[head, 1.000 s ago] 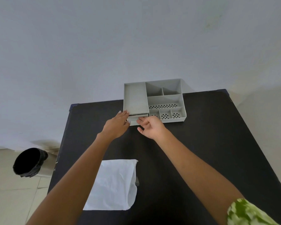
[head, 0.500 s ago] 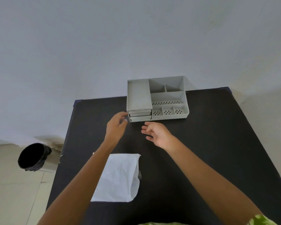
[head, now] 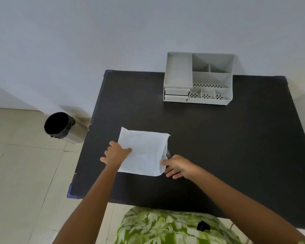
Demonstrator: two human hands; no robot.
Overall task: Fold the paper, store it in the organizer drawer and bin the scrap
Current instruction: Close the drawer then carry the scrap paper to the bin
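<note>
Nearest the person, both hands rest on the white paper (head: pixel 143 154), which lies flat near the front left of the black counter (head: pixel 218 138). The left hand (head: pixel 115 154) pins its left edge with fingers curled on top; the right hand (head: pixel 179 166) pinches the lower right corner. Folding appears to be starting; the next move likely calls for lifting one edge across. The sheet's long axis runs roughly front to back, tilted slightly. Beyond stands the grey organizer (head: pixel 198 79), drawers closed; the bin (head: pixel 63 127) sits on the floor, left.
</note>
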